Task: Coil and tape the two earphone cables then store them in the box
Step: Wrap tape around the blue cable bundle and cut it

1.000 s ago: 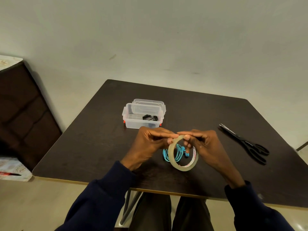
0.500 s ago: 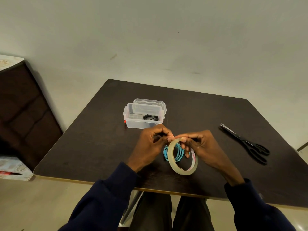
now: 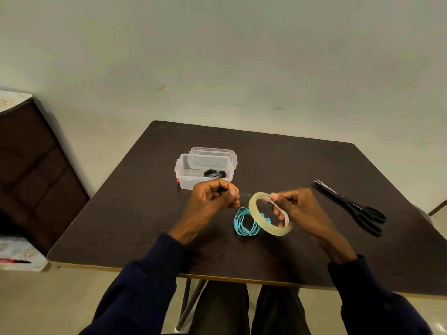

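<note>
While the right hand point(image 3: 300, 209) grips the translucent yellowish tape roll point(image 3: 278, 231), fingers curled through its hole, the left hand point(image 3: 212, 199) has its fingers curled, thumb and forefinger pinching what looks like the clear tape strip point(image 3: 244, 195), which is too faint to be sure of. To do this well, I judge the strip should be kept taut and short, just enough to wrap the bundle. The teal coiled earphone cable point(image 3: 244, 223) lies flat on the dark tabletop point(image 3: 145, 213) between the hands, partly behind the roll. Its loop faces up and its slightly longer axis runs roughly far to near. The roll stands tilted on edge. The black coiled earphone point(image 3: 214, 174) is already in the clear plastic box point(image 3: 183, 176).
</note>
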Tool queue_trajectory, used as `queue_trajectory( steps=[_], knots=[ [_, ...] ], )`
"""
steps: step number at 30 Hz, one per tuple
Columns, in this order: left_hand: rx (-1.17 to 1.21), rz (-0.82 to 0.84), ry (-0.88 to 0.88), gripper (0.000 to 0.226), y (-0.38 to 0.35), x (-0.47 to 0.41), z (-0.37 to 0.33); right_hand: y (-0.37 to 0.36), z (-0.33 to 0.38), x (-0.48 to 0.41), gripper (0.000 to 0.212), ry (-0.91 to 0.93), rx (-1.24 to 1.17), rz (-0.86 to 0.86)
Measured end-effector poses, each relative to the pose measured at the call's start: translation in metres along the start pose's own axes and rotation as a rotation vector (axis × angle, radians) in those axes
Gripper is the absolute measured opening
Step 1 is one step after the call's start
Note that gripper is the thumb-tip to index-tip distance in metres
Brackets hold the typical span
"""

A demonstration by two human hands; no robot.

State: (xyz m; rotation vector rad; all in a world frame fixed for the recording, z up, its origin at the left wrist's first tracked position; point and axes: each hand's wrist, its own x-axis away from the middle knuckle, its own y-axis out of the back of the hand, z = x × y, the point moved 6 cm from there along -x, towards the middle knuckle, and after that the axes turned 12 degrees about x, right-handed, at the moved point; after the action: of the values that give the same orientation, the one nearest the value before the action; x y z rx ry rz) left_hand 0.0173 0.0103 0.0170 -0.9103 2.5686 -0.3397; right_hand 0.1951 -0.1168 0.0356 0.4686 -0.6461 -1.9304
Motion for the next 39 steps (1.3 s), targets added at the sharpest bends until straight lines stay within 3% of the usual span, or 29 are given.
queue_trajectory(
  steps=[7, 15, 23, 27, 33, 36, 39],
  knots=[
    [-0.312, 0.056, -0.150, 0.015, -0.024, -0.028, -0.014, 0.018, -0.019, -0.006, 0.031, -0.043, 0.087, 0.058],
    [-0.536, 0.126, -0.099, 0.011, -0.062, -0.065, -0.006, 0.038, -0.055, -0.018, 0.027, -0.159, 0.327, -0.059],
    [-0.515, 0.063, -0.132, 0.014, -0.069, -0.085, 0.003, 0.066, -0.090, -0.020, 0.022, -0.259, 0.463, -0.242],
    [-0.566, 0.115, -0.014, 0.017, -0.072, -0.091, 0.020, 0.061, -0.093, -0.020, 0.018, -0.198, 0.571, -0.254],
    [-0.592, 0.105, 0.025, 0.017, -0.064, -0.098, 0.029, 0.085, -0.097, 0.003, 0.014, -0.115, 0.587, -0.312],
    [-0.621, 0.130, 0.029, 0.018, -0.064, -0.098, 0.030, 0.116, -0.105, 0.021, 0.016, -0.102, 0.826, -0.431],
    [-0.612, 0.128, 0.026, 0.018, -0.062, -0.099, 0.028, 0.145, -0.130, 0.033, 0.021, -0.311, 1.070, -0.359]
  ],
)
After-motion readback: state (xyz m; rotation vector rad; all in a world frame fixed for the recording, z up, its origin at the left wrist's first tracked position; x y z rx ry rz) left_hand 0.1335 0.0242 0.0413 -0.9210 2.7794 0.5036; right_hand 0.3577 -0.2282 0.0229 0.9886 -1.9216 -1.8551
